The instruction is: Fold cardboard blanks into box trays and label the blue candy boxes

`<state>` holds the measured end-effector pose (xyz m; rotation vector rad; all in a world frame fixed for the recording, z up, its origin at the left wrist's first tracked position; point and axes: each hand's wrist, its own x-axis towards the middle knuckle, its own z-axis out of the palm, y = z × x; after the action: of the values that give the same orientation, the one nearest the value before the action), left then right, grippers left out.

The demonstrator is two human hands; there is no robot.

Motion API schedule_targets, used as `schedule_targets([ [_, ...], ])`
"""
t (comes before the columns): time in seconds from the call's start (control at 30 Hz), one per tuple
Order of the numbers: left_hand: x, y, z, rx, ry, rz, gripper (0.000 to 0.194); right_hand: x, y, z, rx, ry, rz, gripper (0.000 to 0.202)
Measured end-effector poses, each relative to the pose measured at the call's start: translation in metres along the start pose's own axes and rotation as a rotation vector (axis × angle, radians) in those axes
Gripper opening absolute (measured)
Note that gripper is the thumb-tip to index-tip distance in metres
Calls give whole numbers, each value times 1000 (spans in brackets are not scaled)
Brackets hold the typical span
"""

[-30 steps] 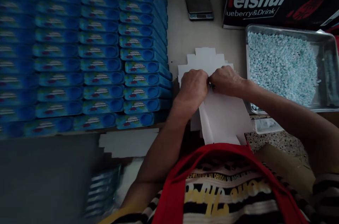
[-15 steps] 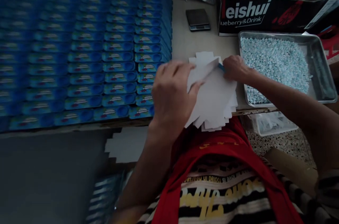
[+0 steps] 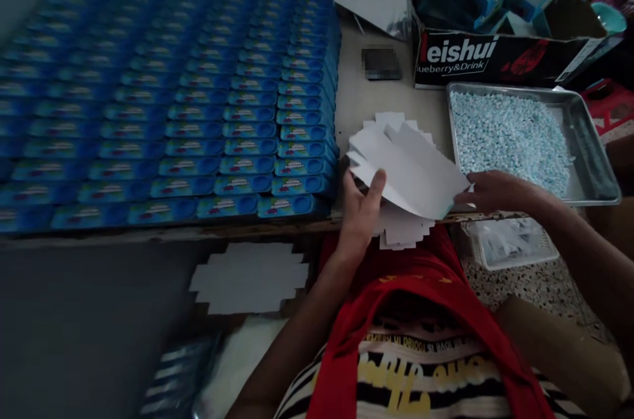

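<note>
A white cardboard box blank [image 3: 416, 168] lies tilted and slightly bent over a fanned pile of similar notched blanks [image 3: 403, 234] at the table's front edge. My left hand [image 3: 361, 211] grips the blank's left side, thumb on top and the other fingers mostly hidden under the card. At the opposite end, my right hand [image 3: 488, 191] pinches the near right corner between thumb and fingers. A thin bluish edge shows along that corner.
Rows of blue printed boxes [image 3: 247, 145] fill the left of the table. To the right stand a metal tray [image 3: 592, 141] of small pale-blue pieces and a black carton [image 3: 505, 59] holding blue boxes. A small dark device [image 3: 381, 64] lies behind the pile. More white blanks [image 3: 250, 277] sit below the table.
My right hand has moved nearer to me and to the right. My left hand has come down and right, taking hold of the blank's left side. The view has shifted.
</note>
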<state>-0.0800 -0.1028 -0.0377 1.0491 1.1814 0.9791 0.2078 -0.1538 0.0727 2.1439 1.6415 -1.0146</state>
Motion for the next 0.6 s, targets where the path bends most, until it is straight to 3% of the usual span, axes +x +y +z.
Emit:
schedule_targets([
  [0.03, 14, 1, 0, 61, 22, 49, 59, -1, -4, -6, -34, 23, -54, 45],
  [0.1, 39, 1, -3, 166, -19, 69, 53, 12, -15, -21, -48, 217, -113, 49],
  [0.17, 57, -1, -6, 212, -110, 34, 52, 45, -31, -31, 74, 389, -134, 49],
  [0.2, 64, -2, -6, 207, -128, 21, 53, 67, -39, -31, 163, 414, -138, 47],
  [0.3, 77, -4, 1, 130, -60, -18, 59, 126, -58, -12, 472, 427, -93, 42],
  [0.37, 80, -5, 10, 42, -26, -55, 62, 145, -61, 11, 760, 441, -90, 49],
  [0.47, 72, -5, 23, 3, -7, -58, 66, 140, -58, 45, 1097, 409, -137, 59],
  [0.53, 58, -4, 28, 92, 48, 10, 65, 124, -54, 62, 1022, 490, -174, 54],
  [0.6, 43, -1, 29, 209, 64, 115, 59, 108, -52, 75, 775, 634, -226, 48],
])
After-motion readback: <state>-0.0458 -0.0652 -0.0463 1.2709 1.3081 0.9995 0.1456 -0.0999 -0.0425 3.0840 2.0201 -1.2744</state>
